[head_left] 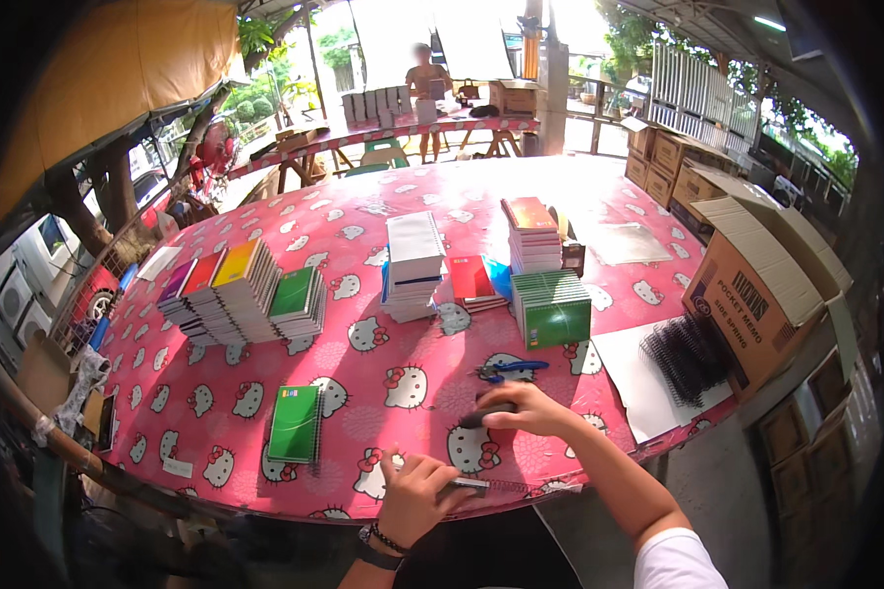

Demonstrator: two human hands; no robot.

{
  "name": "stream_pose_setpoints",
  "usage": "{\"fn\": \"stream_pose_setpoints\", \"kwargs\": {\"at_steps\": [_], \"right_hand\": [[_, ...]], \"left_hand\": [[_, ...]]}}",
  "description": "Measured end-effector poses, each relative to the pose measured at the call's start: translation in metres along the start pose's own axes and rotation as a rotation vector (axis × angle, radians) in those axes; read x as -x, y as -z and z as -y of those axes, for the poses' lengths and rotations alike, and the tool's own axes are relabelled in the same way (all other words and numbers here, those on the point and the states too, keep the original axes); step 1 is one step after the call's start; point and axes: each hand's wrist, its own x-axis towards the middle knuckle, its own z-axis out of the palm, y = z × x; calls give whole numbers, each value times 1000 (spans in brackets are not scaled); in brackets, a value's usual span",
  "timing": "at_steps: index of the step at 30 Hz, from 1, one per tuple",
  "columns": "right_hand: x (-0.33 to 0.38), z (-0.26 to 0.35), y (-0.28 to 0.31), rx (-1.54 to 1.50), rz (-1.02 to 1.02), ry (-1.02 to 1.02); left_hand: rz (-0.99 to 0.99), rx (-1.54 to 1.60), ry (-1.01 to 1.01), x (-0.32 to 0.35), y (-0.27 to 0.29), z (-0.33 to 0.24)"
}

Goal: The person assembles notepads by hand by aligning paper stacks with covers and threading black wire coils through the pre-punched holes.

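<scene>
At the table's near edge my left hand (pixel 420 488) grips a thin notebook (pixel 471 483), seen edge-on. A wire coil (pixel 509 487) sticks out from its right end. My right hand (pixel 530 410) is closed on a dark oblong object (pixel 485 415), whose kind I cannot make out, above the tabletop. Just beyond that hand lie blue-handled pliers (pixel 513 369). To the left of my left hand, a green spiral notebook (pixel 295 423) lies flat.
Stacked notebooks (pixel 241 285), white-paged stacks (pixel 414 260) and green notebooks (pixel 552 309) stand across the pink patterned table (pixel 403 388). Black coils (pixel 686 358) lie on a white sheet (pixel 627 378) at right, beside an open carton (pixel 756 285). Another person (pixel 427 79) stands at a far table.
</scene>
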Motion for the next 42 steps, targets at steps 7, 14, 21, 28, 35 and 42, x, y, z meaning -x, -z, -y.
{"fn": "stream_pose_setpoints", "kwargs": {"at_steps": [7, 14, 21, 28, 35, 42], "right_hand": [[37, 19, -30, -54, 123, 84], [39, 20, -32, -165, 193, 90], [39, 31, -30, -167, 224, 110], [29, 28, -35, 80, 137, 184], [32, 33, -34, -245, 247, 59], [27, 35, -43, -602, 307, 230]], "left_hand": [[-53, 3, 46, 6, -6, 4], [-72, 25, 60, 7, -1, 0], [-34, -23, 95, 8, 1, 0], [-64, -12, 157, 11, -4, 3], [-82, -65, 178, 13, -3, 1], [-523, 472, 350, 41, -33, 14]]}}
